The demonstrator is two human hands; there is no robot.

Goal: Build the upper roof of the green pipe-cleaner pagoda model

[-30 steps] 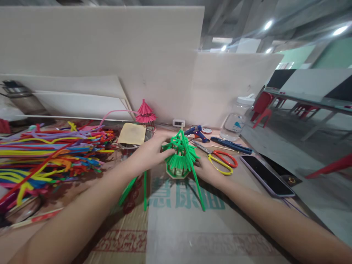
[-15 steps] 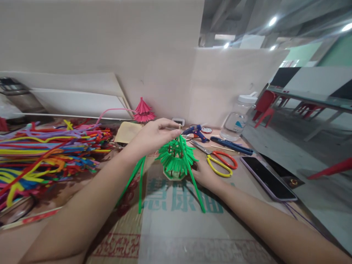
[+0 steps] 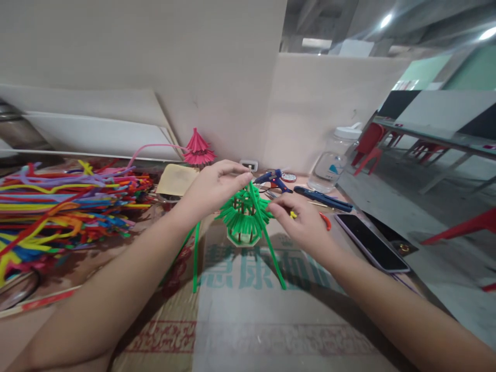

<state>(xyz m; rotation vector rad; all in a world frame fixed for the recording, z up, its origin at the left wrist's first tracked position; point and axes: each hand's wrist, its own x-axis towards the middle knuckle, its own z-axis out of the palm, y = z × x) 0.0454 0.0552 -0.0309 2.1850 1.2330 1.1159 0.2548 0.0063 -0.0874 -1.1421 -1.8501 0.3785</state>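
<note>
A small pagoda [image 3: 243, 222] of green pipe cleaners, with brown posts and a pale octagonal base, stands in front of me. My left hand [image 3: 219, 186] reaches over its top, thumb and fingers closed on a long green pipe cleaner [image 3: 271, 248] at the pale tip of the central stick. That pipe cleaner slants down to the right. Beside the roof's right edge, my right hand [image 3: 304, 222] has its thumb and forefinger pinched at the green fringe. More green lengths [image 3: 196, 258] hang below my left wrist.
Colourful pipe cleaners [image 3: 65, 206] lie piled at left. Behind are a pink pipe-cleaner roof [image 3: 198, 147] and a blue glue gun [image 3: 274, 179]. A water bottle [image 3: 331, 160], a dark blue long-handled tool [image 3: 323, 199] and a phone [image 3: 372, 243] stand or lie at right. Scissors are mostly hidden by my right hand.
My right hand has come up from beside the pagoda's base to the roof's right edge, now covering the scissors. The left hand stays at the top. The view has shifted slightly.
</note>
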